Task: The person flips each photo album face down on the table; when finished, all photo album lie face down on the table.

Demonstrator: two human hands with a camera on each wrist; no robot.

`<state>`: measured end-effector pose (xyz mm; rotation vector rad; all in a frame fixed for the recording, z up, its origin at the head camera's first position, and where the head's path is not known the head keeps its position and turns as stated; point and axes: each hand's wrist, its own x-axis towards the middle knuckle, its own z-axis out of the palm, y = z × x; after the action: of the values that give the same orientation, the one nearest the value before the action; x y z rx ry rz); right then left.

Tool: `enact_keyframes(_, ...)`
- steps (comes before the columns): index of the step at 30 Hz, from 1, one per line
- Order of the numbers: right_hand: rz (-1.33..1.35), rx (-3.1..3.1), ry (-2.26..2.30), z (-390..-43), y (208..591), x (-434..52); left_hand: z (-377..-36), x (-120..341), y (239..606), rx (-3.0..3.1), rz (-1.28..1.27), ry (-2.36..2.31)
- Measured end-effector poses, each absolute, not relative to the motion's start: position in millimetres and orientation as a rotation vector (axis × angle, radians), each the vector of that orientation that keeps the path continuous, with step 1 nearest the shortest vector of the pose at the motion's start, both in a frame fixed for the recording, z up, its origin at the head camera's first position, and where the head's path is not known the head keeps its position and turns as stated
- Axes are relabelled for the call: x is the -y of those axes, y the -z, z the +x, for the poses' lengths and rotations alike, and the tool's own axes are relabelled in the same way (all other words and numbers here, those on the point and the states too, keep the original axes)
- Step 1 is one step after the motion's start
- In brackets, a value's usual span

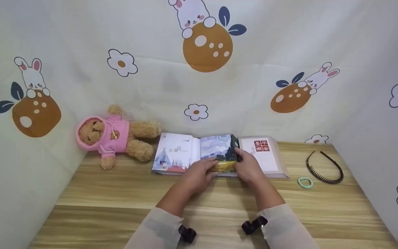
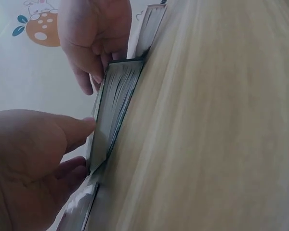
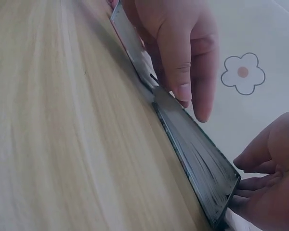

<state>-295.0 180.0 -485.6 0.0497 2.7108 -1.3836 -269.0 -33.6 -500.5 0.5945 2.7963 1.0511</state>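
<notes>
A thick book (image 1: 218, 145) with a painted landscape cover and dark green spine lies flat on the table, between two other books. My left hand (image 1: 197, 176) holds it at its lower left, fingers over the cover. At the right edge, my right hand (image 1: 249, 167) grips it with the thumb towards the cover. The left wrist view shows the page block (image 2: 116, 91) end-on, with the left thumb at its top edge. In the right wrist view the right fingers (image 3: 253, 190) reach round the spine corner. Undersides of both hands' grips are partly hidden.
On the left lies a white book (image 1: 173, 154) with a tent picture, on the right a white book (image 1: 263, 157) with red squares. A teddy bear (image 1: 117, 135) in a pink hoodie is at far left. A green hair tie (image 1: 300, 183) and dark headband (image 1: 327, 180) lie at right.
</notes>
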Motion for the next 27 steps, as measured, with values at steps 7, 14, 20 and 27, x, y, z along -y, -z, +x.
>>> enact_keyframes(7, -0.059, -2.66, 1.638, -281, 477, -158, -277, 71, 492, -2.999, 0.342, -1.277)
enact_keyframes(14, -0.231, -2.427, 1.768, -274, 468, -117, -279, 120, 486, -3.098, -0.094, -1.204)
enact_keyframes(20, -0.316, -2.368, 1.739, -286, 463, -83, -280, 143, 488, -2.982, -0.131, -1.266)
enact_keyframes(27, -0.325, -2.354, 1.588, -297, 472, -60, -283, 154, 494, -2.857, -0.135, -1.345)
